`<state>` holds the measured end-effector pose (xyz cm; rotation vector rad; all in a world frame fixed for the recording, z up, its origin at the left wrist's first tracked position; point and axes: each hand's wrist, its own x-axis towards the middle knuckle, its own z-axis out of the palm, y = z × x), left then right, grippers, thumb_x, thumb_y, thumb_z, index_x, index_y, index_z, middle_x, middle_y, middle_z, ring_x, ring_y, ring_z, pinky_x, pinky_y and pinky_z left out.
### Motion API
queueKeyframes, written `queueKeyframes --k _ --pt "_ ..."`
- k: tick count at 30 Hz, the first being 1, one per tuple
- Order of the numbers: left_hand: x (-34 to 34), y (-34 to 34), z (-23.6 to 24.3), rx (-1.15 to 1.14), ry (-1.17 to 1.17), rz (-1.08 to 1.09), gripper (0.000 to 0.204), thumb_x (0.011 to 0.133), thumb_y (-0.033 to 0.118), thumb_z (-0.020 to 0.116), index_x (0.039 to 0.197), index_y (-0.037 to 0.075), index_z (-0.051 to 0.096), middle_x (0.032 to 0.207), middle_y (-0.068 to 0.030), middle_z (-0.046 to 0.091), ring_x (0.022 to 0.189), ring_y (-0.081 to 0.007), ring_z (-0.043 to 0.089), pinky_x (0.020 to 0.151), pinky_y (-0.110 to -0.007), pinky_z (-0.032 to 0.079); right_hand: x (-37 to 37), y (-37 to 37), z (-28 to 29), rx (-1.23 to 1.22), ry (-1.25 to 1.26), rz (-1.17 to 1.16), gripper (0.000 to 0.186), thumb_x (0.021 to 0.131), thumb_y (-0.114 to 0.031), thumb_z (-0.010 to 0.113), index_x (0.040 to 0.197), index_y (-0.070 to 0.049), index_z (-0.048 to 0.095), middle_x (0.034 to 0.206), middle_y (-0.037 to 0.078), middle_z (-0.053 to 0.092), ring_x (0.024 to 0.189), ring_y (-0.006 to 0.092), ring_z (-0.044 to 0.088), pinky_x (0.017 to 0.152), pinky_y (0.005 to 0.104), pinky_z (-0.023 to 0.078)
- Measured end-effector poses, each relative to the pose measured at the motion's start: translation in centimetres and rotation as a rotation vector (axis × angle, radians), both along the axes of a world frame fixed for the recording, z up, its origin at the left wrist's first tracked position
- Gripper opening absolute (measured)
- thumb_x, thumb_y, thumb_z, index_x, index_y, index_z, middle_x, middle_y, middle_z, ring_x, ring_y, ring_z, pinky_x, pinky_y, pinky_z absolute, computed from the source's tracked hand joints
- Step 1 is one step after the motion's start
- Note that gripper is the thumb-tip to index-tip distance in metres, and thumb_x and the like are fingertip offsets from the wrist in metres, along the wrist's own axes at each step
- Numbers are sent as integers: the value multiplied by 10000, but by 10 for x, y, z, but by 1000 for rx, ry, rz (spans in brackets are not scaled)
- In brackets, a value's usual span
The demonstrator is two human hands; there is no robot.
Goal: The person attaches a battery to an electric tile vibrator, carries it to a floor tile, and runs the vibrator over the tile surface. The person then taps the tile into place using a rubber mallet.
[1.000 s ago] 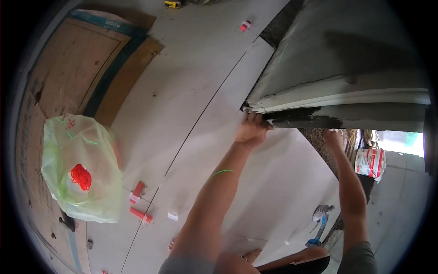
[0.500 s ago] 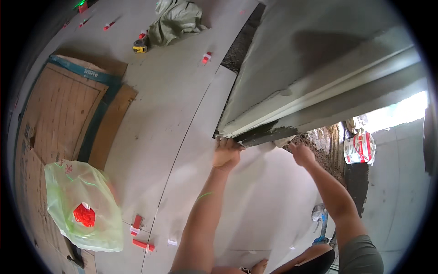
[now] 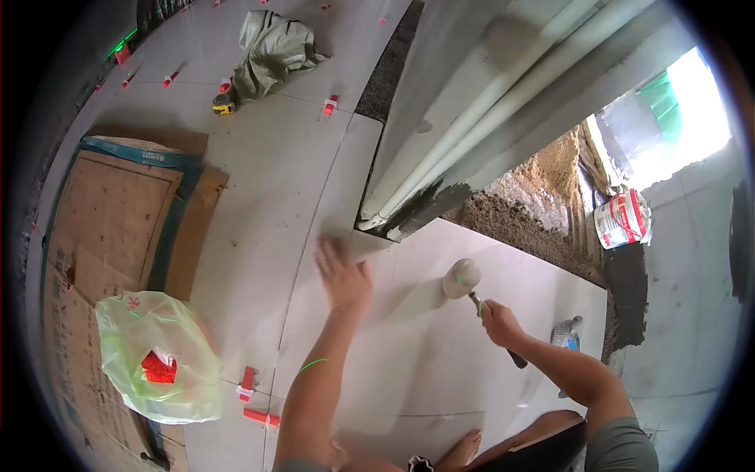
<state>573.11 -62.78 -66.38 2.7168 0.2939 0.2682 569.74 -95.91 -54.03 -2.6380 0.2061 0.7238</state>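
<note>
My right hand (image 3: 500, 322) is closed round the handle of a mallet (image 3: 462, 278) with a round whitish head. The mallet is over a large pale floor tile (image 3: 409, 346); whether its head touches the tile I cannot tell. To the left, my left hand (image 3: 344, 277) is open and slightly blurred, its fingers stretched out over the tile beside a joint. Beyond both hands, the tile meets the corner of a grey wall with white pipes (image 3: 472, 122). Rough mortar (image 3: 519, 212) shows past the tile's far right edge.
At left lie a flattened cardboard box (image 3: 118, 212) and a translucent green plastic bag (image 3: 189, 385) with red pieces inside. Red levelling wedges (image 3: 247, 383) dot the joints. Farther off are a tape measure (image 3: 224, 104), a crumpled sack (image 3: 275, 59) and a white-and-red bucket (image 3: 619, 220). A blue-and-grey tool (image 3: 566, 334) sits at right.
My left hand has left the wall corner, moving left and nearer, and its fingers have opened out. My right hand has drawn back nearer, bringing the mallet into full view over the tile.
</note>
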Motion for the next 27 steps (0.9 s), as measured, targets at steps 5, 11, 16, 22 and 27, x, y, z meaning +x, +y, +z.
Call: queueKeyframes --k 5,11,16,22,27 --pt "-47 50 9 25 126 111 752 976 378 442 1514 -86 194 1605 -244 163 1504 -357 139 1226 -454 127 -13 100 32 205 8 184 306 1038 -320 427 1114 -57 565 681 47 551 598 151 522 583 342 457" --pt "-71 66 8 49 193 28 746 995 383 385 1524 -82 139 1612 -243 129 1508 -366 114 1226 -470 114 18 253 6 620 -107 124 391 1025 -190 432 1404 -99 447 750 70 602 641 182 560 630 337 475" --pt "-70 66 11 50 208 -16 751 985 352 396 1522 -92 116 1616 -246 107 1511 -369 96 1229 -477 95 45 302 -37 603 -341 122 487 984 -80 415 1470 -73 384 1096 259 653 877 379 661 808 432 508" --pt "-71 71 12 -35 177 -12 778 967 334 440 1518 -102 106 1617 -252 87 1513 -372 81 1233 -470 79 89 360 -55 517 -467 -159 460 986 -77 388 1444 -42 375 1171 312 608 1011 480 611 829 507 480" --pt "-68 68 12 -34 217 -24 802 961 372 442 1524 -92 108 1618 -243 96 1511 -367 92 1234 -461 84 146 370 -79 451 -1071 -109 443 939 -65 433 1379 -48 379 967 292 634 874 490 602 757 522 481"
